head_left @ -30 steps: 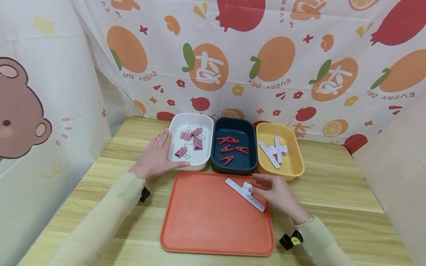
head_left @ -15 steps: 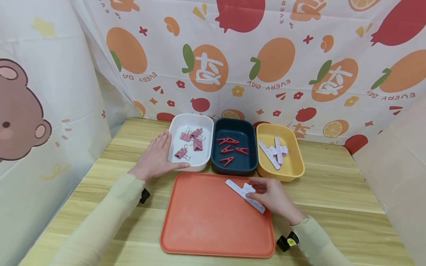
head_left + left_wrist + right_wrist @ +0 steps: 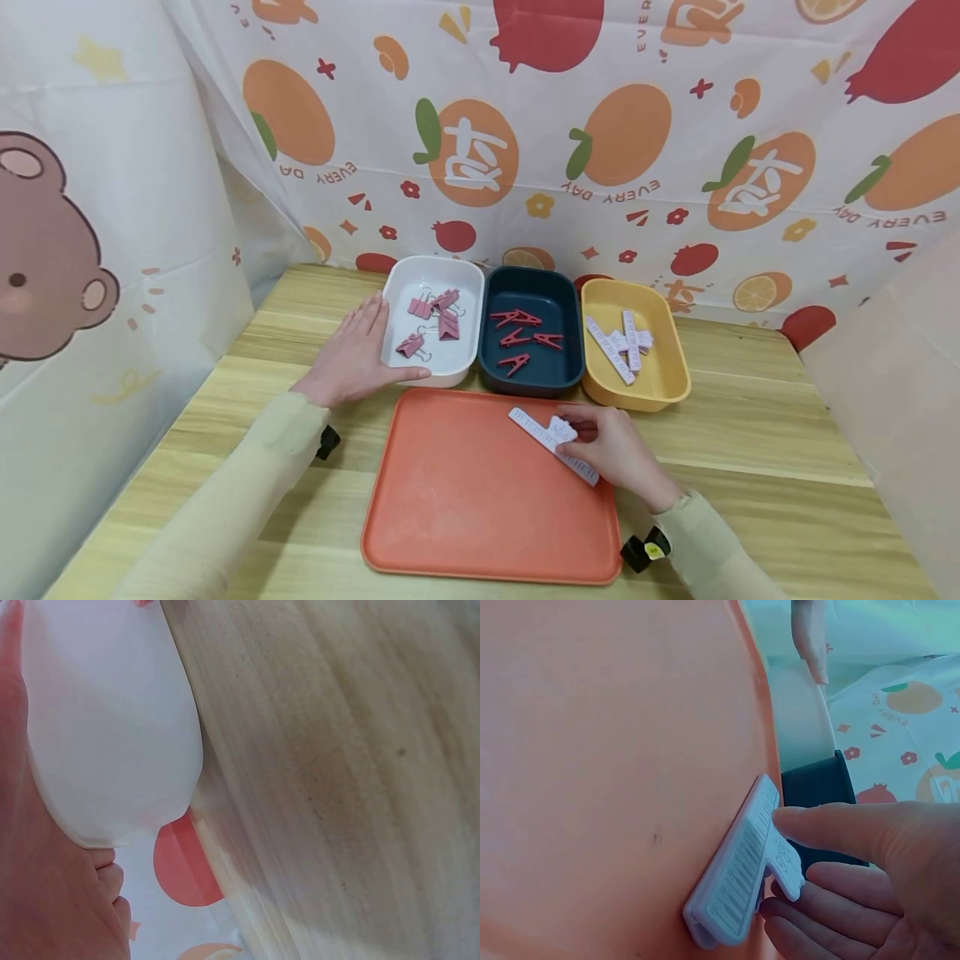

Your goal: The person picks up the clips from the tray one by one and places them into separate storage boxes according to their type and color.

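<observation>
My left hand [image 3: 348, 354] lies along the left side of a white bin [image 3: 431, 268], fingers extended, thumb across its near edge. Several pink binder clips [image 3: 447, 325] lie inside. On the orange-red tray [image 3: 480, 500], a long white bag clip [image 3: 536, 429] with a printed pattern lies slantwise at the upper right. My right hand [image 3: 618, 450] pinches its handle, thumb on the near side; in the right wrist view the thumb [image 3: 832, 825] meets the clip's upper part and the other fingers curl behind the handle. The left wrist view has the bin's white outer wall [image 3: 112, 720] against the left palm.
Beside the white bin stand a dark blue bin [image 3: 532, 283] with several red clothespins [image 3: 514, 337] and a yellow bin [image 3: 671, 367] holding white bag clips [image 3: 632, 342]. All three line up behind the tray on a wooden table [image 3: 765, 433], before a fruit-print curtain [image 3: 540, 167].
The right hand has moved slightly left and nearer me, and its thumb and fingers have closed in on the bag clip's handle. My left hand stays at the white bin.
</observation>
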